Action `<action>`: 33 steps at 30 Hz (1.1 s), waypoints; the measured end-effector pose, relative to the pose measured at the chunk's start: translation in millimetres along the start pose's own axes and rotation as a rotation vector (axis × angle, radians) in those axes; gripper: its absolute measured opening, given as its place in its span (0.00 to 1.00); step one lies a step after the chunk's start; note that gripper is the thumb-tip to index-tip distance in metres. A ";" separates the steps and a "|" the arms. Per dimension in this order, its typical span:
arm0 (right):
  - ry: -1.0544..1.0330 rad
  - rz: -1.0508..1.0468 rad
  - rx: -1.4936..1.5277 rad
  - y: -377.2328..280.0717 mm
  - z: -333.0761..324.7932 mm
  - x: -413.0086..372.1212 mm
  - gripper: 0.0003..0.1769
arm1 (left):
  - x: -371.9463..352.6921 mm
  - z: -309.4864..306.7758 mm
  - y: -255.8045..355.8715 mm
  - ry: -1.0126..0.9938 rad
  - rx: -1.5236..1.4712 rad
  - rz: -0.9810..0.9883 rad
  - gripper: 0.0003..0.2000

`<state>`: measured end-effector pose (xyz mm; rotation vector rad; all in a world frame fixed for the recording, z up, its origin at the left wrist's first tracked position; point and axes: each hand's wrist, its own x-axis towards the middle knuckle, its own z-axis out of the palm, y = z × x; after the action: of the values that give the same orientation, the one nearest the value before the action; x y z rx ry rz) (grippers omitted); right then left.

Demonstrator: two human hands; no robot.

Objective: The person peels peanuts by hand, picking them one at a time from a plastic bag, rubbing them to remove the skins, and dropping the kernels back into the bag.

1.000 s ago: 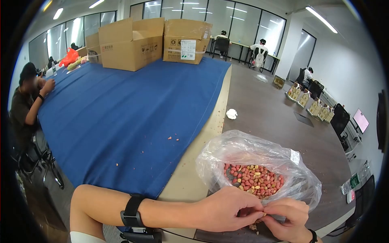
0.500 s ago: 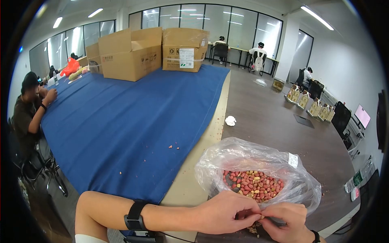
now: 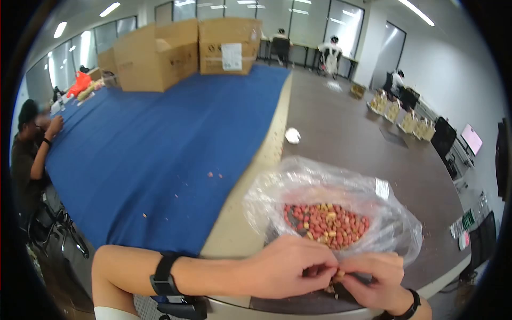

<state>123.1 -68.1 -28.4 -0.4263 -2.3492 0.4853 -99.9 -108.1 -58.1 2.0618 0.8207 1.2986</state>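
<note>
**Two hands pinched together in front of a bag of peanuts**

Both hands meet at the near edge of the table. The left hand comes in from the left with its fingers curled and its thumb pressed to the fingertips. The right hand faces it, curled the same way. Their fingertips touch, and a small pale piece sits clamped between them. It is too small to tell whether it is a kernel or a bit of shell. A black wristband circles the left wrist, and a thin dark band circles the right.

Just behind the hands stands a clear plastic bag with its mouth open toward the camera. Inside lies a heap of peanuts, mostly red-skinned with some pale ones mixed in. A white label sticks to the bag's right side. A few crumbs lie on the table under the hands.

The left part of the table carries a blue cloth, dotted with scattered bits. Near its edge, well beyond the bag, lies a crumpled white wad. Several cardboard boxes stand at the far end of the cloth. A person in dark clothes sits at the table's left side with one hand raised. More people sit at desks by the glass wall, too blurred for detail.
</note>
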 end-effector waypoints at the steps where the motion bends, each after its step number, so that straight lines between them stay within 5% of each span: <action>1: -0.018 0.044 -0.004 1.1 0.0 -0.9 0.11 | -0.5 -0.3 1.3 -0.006 -0.045 -0.015 0.04; 12: 0.035 0.068 0.202 9.1 -0.3 1.0 0.11 | 0.6 0.8 -2.0 0.023 -0.043 -0.003 0.06; 33: 0.066 -0.094 -0.034 6.9 3.0 2.4 0.14 | 2.0 1.6 2.3 -0.034 -0.126 -0.144 0.06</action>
<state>120.4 -61.7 -32.2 -0.3406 -2.3048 0.3817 -97.2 -108.3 -55.9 1.8854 0.8345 1.2029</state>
